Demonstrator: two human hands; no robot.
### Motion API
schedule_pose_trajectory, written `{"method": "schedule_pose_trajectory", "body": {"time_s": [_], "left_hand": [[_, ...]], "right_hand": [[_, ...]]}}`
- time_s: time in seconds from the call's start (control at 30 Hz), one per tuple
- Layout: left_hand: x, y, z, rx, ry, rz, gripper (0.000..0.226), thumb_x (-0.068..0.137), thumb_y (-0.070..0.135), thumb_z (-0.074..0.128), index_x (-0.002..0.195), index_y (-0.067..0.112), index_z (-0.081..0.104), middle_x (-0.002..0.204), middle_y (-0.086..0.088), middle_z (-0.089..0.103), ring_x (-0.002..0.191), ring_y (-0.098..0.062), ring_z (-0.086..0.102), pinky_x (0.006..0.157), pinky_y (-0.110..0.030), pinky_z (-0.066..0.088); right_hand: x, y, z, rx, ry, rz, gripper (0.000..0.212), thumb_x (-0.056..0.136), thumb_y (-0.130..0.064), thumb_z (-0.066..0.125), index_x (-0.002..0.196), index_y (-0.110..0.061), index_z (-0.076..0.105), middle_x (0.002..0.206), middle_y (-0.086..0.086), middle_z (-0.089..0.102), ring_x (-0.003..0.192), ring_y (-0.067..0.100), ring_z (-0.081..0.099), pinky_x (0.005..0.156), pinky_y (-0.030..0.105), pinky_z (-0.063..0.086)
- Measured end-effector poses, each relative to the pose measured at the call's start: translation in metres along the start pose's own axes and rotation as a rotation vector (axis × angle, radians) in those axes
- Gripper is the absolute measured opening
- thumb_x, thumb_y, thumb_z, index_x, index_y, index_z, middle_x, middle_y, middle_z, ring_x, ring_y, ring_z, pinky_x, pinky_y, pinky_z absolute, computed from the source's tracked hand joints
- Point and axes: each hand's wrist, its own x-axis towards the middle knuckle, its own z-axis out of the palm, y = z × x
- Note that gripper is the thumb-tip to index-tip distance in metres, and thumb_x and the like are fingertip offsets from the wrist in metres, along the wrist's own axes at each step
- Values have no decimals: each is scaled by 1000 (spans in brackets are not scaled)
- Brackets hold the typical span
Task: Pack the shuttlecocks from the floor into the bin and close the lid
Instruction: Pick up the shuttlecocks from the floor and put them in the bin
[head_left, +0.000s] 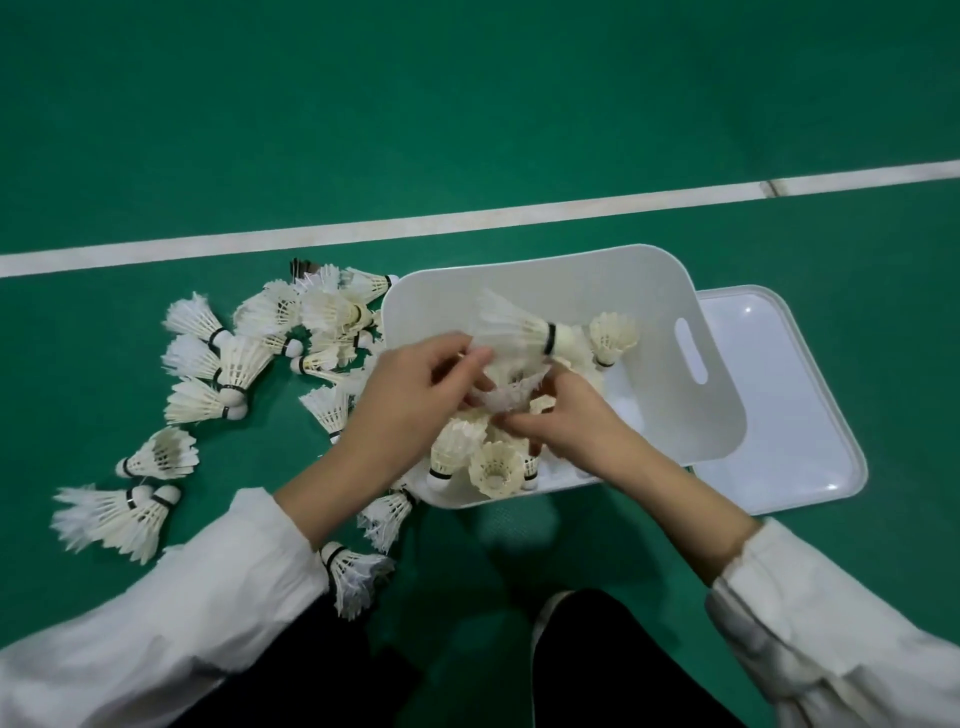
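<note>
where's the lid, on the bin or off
Off. The lid lies flat on the floor at the right side of the bin, whose top is open, with shuttlecocks showing inside.

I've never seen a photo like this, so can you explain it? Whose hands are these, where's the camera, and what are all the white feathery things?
No machine here: a person wears one camera on the head, looking down at their own hands. The white feather shuttlecocks lie scattered on the green sports floor, near a white painted line. They are being packed into the white plastic bin, which already holds several. Its flat white lid lies on the floor on the right, partly hidden by the bin. The left hand and right hand are over the bin, both gripping a blurry bunch of shuttlecocks. The picture is too blurred to count them.
</note>
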Motion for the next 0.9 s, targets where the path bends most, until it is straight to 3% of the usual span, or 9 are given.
{"method": "schedule_pose_trajectory", "body": {"time_s": [0.1,0.2,0.27,0.4,0.5,0.6,0.7,0.8,0.9], "left_hand": [[7,1,-19,114,92,39,19,91,31,53,83,20,66,74,4,68,69,-13,65,66,-30,55],[8,-5,-25,278,66,80,20,90,30,56,87,15,68,75,0,67,70,-15,61,67,-32,50],[5,-14,-19,316,5,91,15,88,29,58,89,17,68,80,4,65,74,-9,59,70,-30,50],[0,-28,-4,318,-94,100,10,88,28,59,88,21,66,84,5,64,79,-7,58,74,-27,50],[-1,-31,2,332,-119,131,9,88,28,59,88,22,66,85,6,64,77,-3,56,71,-17,46],[-3,-33,5,332,-135,143,11,87,27,59,88,19,67,84,5,63,76,-5,57,72,-24,49],[-5,-34,6,326,-140,149,13,88,27,59,90,18,67,84,5,63,77,-7,57,74,-30,50],[-4,-33,5,333,-131,152,15,89,30,56,91,19,66,84,6,62,77,-7,56,74,-30,49],[-4,-31,6,343,-121,162,16,90,29,56,92,17,65,84,5,60,76,-9,56,73,-31,49]], "right_hand": [[3,7,-28,-84,112,39,41,76,-27,73,107,-12,52,99,3,63,71,12,60,62,28,48],[6,18,-58,-97,207,119,37,78,-23,72,104,-6,52,95,10,63,71,15,57,58,27,43],[5,27,-65,-82,162,157,34,78,-14,72,102,-9,49,91,9,63,74,18,60,59,30,49],[2,47,-51,-180,3,250,52,74,-6,75,108,-16,37,85,4,56,71,18,59,70,38,55],[7,55,-45,-293,-148,271,37,72,3,71,100,-8,50,93,12,60,75,21,57,77,40,55],[10,53,-50,-335,-177,267,25,75,10,58,93,-8,57,98,13,61,78,20,57,81,39,54],[9,45,-57,-403,25,169,20,83,2,53,91,-14,59,97,6,65,76,17,58,78,35,51],[-1,14,-61,-234,238,-30,20,89,-6,52,89,-22,62,87,-4,67,71,12,60,66,22,49],[-17,-16,-48,-201,30,-151,19,90,-11,54,99,-23,65,92,-10,68,65,7,60,56,17,48]]}}
